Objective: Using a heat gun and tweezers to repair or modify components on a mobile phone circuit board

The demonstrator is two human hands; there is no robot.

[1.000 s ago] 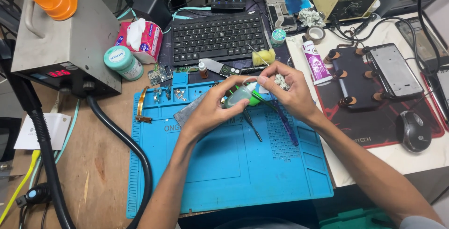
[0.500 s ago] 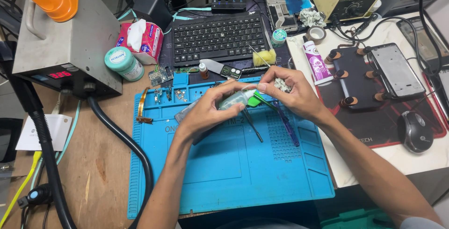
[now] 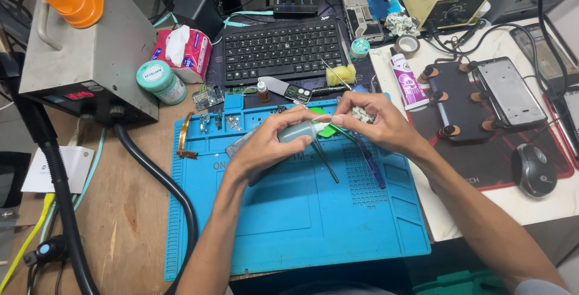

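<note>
Now, L hand grips translucent tube, ribbed blue mat

**Packages, labels and screens on the bench**

Tissue pack, red and white, soft rectangular, left of the keyboard, white tissue sticking out. Round teal-lidded jar with white label, just beside the pack. Grey metal box at left carries a small dark display with red digits. White tube with purple label lies right of the keyboard. Dark phone screen faces up at right. White card lies on the wooden desk, far left.
</note>
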